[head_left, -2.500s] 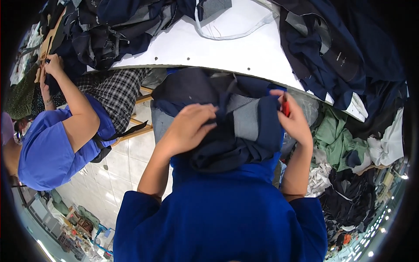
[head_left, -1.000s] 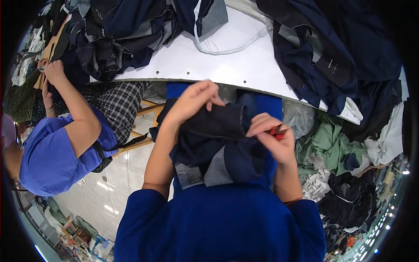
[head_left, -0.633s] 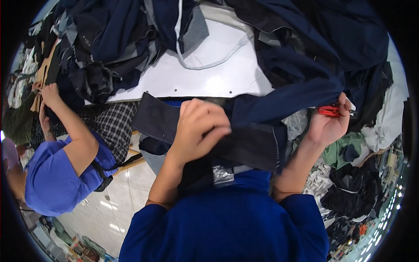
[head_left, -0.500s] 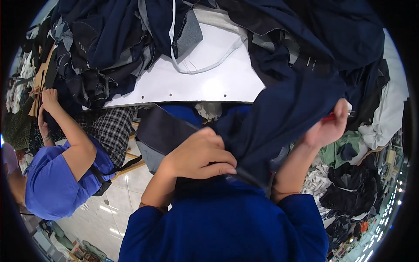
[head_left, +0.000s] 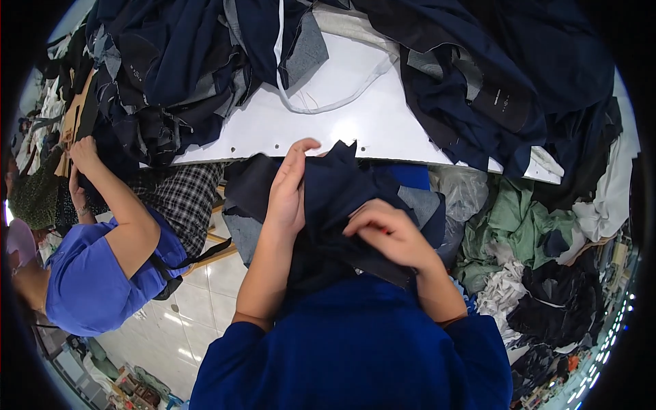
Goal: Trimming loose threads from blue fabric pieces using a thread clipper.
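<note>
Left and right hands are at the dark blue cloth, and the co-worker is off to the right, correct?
Only the side is wrong: the head view shows the co-worker off to the left. The left hand and right hand are at the dark blue cloth.

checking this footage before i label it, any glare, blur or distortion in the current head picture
Head view: bright reflections on the tiled floor and a glare spot on the white tabletop; head view: the right hand looks slightly smeared, and the navy cloth by it is dark, with little fold detail; head view: fisheye distortion bows the tabletop's near edge, and the picture's corners go black.
</note>
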`<state>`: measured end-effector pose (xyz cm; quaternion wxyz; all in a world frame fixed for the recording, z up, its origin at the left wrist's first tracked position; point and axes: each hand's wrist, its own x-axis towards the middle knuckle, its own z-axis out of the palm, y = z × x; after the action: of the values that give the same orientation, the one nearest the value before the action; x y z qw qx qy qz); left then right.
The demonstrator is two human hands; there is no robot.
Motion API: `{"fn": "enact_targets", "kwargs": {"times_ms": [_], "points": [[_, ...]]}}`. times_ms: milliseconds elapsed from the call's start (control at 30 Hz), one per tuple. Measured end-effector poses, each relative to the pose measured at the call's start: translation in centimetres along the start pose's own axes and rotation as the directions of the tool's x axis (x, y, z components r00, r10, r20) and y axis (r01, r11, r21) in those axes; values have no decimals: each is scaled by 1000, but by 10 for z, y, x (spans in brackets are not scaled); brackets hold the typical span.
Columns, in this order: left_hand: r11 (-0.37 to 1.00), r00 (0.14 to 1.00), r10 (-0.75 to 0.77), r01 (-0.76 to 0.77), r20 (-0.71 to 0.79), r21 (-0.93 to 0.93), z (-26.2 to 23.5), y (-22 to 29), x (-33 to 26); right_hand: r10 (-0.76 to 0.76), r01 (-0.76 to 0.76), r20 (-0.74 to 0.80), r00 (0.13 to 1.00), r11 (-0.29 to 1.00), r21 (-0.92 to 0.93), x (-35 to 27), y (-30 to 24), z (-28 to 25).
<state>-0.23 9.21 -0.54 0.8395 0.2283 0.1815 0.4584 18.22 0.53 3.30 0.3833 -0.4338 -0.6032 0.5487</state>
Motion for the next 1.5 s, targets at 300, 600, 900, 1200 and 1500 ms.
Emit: {"fn": "enact_targets", "kwargs": {"times_ms": [300,600,900,1200,1500], "points": [[965,966,215,-188,-144,180,40,-10,-14,308,-211,-267,913,917,339,6,-12,-5],[669,836,-148,-308,528,676,61,-17,-39,268,114,-546,794,816,567,-3,14,-25],[406,865,237,-501,441,764,70,8,-12,241,196,-520,819,735,649,-34,38,-37],[180,876,-64,-461,478,869,89,6,8,115,0,-240,964,902,432,-31,26,-39],[339,982,59,-188,179,922,69,-20,0,264,152,-478,838,728,668,-23,12,-42]]}}
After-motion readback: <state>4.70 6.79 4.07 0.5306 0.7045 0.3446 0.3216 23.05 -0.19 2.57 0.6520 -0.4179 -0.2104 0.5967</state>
